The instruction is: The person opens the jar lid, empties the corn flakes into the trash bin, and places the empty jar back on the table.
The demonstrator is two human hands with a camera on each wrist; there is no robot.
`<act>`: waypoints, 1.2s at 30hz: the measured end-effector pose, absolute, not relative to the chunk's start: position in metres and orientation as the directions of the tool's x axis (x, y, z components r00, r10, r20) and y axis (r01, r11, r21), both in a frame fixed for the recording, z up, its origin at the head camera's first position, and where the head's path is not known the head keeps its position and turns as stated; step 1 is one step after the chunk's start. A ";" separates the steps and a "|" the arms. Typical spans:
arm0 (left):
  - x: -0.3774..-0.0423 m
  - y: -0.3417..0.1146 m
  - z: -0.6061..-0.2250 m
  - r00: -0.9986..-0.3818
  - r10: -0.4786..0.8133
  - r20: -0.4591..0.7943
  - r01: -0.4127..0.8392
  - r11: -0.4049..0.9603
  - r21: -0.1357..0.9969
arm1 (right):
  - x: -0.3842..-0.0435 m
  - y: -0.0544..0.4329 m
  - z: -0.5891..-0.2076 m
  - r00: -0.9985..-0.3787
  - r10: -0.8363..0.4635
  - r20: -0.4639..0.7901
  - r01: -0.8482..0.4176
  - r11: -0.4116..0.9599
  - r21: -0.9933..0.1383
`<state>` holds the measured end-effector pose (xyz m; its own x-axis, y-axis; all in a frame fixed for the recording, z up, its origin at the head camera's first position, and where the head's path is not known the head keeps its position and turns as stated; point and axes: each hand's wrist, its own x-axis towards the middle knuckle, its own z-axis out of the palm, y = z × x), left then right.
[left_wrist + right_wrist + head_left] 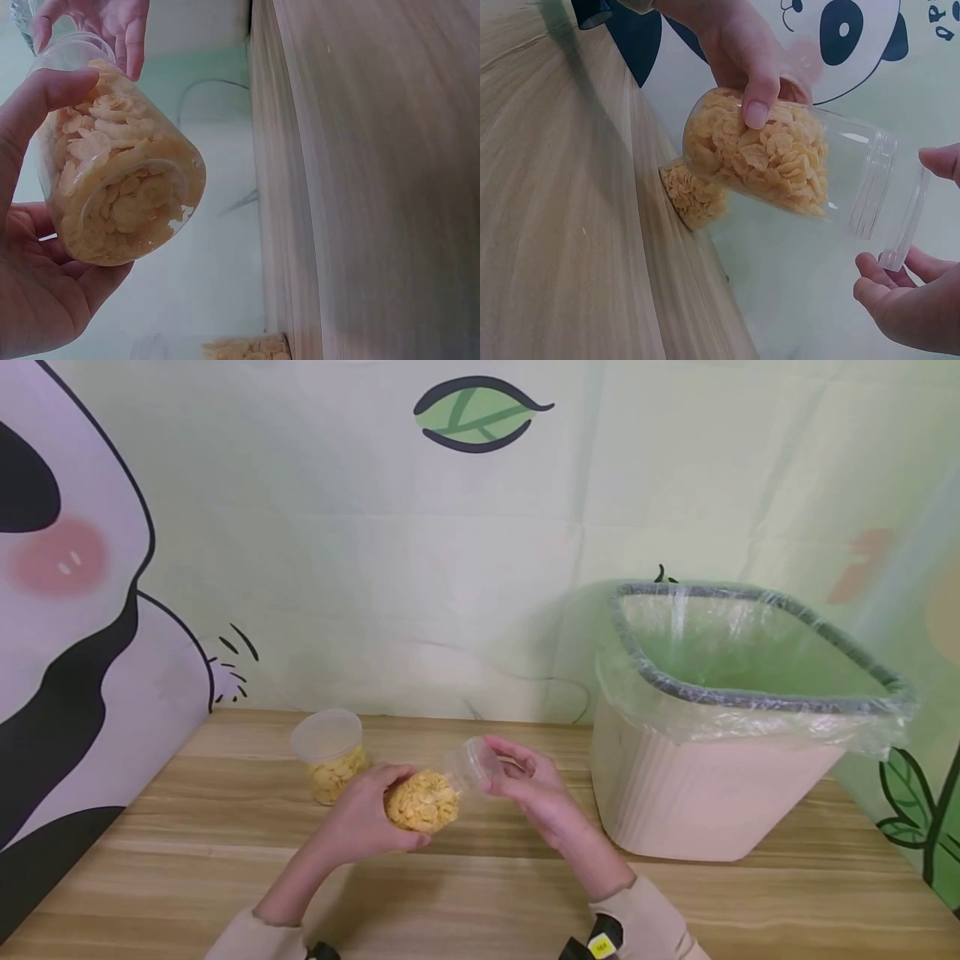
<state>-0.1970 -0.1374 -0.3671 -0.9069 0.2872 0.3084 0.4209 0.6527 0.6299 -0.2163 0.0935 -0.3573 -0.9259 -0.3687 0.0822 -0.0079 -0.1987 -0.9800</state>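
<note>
My left hand (pixel 366 817) grips a clear plastic jar (pixel 422 802) of yellow flakes, thumb on one side and fingers round the other. The jar is tipped nearly onto its side, its mouth towards the right; the flakes fill its lower part in the right wrist view. At the mouth, my right hand (pixel 538 789) holds a clear round lid (pixel 909 225) by its edge between thumb and fingers. The lid sits just off the threaded neck; whether they touch I cannot tell. Behind my left hand, a second lidded jar (pixel 335 770) of flakes stands upright.
To the right stands a pale bin (pixel 705 793) with a clear liner bag and a grey rim. Wood-grain tabletop (pixel 465 893) lies under both hands. A printed backdrop (pixel 360 552) with a panda and leaves rises behind the table.
</note>
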 end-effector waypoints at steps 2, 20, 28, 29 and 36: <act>-0.196 -0.139 -0.367 -0.910 0.279 0.305 0.413 0.655 0.632 | -0.217 0.093 -0.358 -0.933 -0.353 0.067 0.005 -0.200 -0.980; -0.197 -0.148 -0.368 -0.901 0.275 0.335 0.430 0.668 0.607 | -0.239 0.092 -0.381 -0.984 -0.177 0.026 -0.011 -0.086 -0.996; -0.197 -0.149 -0.367 -0.899 0.271 0.343 0.432 0.668 0.606 | -0.248 0.086 -0.393 -0.990 -0.140 0.021 -0.022 0.003 -1.000; -0.197 -0.149 -0.367 -0.897 0.273 0.348 0.437 0.666 0.604 | -0.249 0.086 -0.394 -0.990 -0.139 0.026 -0.028 0.016 -0.999; -0.197 -0.149 -0.366 -0.897 0.273 0.347 0.436 0.668 0.603 | -0.255 0.082 -0.404 -0.986 -0.160 0.037 -0.052 0.093 -0.994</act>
<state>-0.1967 -0.1493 -0.3663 -0.8973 0.2726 0.3473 0.4362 0.6681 0.6028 -0.2555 0.0824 -0.4038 -0.9864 -0.1603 0.0370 -0.0524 0.0927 -0.9943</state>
